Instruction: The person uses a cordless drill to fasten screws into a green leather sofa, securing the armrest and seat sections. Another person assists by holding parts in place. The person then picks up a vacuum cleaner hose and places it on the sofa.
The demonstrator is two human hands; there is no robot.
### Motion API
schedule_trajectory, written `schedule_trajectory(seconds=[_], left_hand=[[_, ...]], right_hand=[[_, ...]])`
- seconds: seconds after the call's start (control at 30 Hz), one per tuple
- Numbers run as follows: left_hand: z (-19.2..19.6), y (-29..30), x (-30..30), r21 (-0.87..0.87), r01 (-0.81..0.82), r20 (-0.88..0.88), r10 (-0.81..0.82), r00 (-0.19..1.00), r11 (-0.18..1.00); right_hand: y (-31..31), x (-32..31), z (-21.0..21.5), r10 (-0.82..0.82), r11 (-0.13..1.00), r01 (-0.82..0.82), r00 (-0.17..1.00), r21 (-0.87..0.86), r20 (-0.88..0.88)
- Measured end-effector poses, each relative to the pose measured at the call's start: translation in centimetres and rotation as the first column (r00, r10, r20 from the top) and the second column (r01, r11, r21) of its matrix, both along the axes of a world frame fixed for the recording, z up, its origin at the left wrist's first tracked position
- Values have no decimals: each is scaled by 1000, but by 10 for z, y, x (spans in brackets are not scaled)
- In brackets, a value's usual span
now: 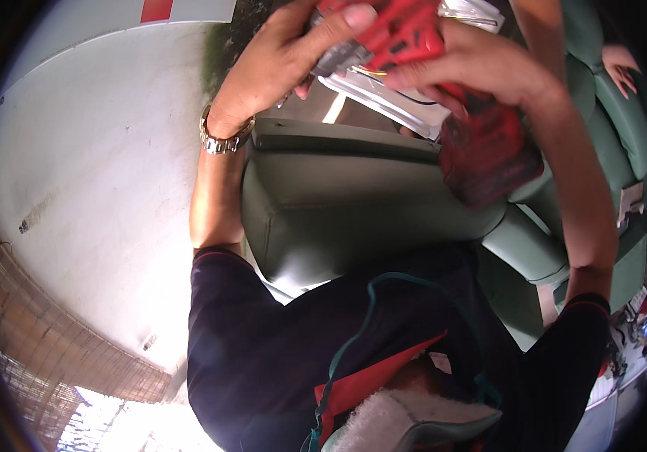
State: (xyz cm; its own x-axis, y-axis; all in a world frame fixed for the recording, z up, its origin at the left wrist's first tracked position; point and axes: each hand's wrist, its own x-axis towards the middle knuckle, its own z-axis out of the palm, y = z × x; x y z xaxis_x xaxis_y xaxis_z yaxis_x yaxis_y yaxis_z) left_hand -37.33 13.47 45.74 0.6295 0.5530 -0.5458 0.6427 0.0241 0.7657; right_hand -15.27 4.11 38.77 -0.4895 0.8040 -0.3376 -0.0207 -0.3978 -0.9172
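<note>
A red cordless power tool, drill-like in shape [406,34], is raised at the top of the head view, slightly smeared by motion. Around its handle my right hand [489,64] is closed, with the dark red battery base [489,162] hanging below. My left hand [282,56], with a metal watch at the wrist, is closed on the tool's grey front end [338,59], thumb along the red housing. The very tip is hidden by the left hand. Just behind and under the tool is a white frame-like panel [395,109] with thin wires, one yellow.
A green padded seat [361,203] lies between my arms and the panel. More green seating [594,113] stands at right, near another person's bare limb [538,34]. A white wall [105,166] fills the left, a bamboo blind [52,331] below it. Loose tools [636,331] lie at far right.
</note>
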Motion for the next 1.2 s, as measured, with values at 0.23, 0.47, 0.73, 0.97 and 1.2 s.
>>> schedule_trajectory(seconds=[0.23,0.47,0.73,0.97,1.2], left_hand=[[-45,13,-34,288,-203,116,176,977,936],[-58,6,-49,168,-358,107,344,933,919],[-58,10,-49,0,-386,133,383,914,922],[-57,15,-52,-81,-378,153,386,910,922],[-61,15,-51,-74,-403,185,410,893,912]], right_hand=[[69,-32,-17,-103,911,-113,869,397,485],[76,-63,-65,-186,885,-21,900,464,395],[93,-76,-16,56,998,-34,821,-48,568],[75,-75,-81,-157,891,-62,888,450,432],[81,-77,-84,-188,868,-18,913,496,363]])
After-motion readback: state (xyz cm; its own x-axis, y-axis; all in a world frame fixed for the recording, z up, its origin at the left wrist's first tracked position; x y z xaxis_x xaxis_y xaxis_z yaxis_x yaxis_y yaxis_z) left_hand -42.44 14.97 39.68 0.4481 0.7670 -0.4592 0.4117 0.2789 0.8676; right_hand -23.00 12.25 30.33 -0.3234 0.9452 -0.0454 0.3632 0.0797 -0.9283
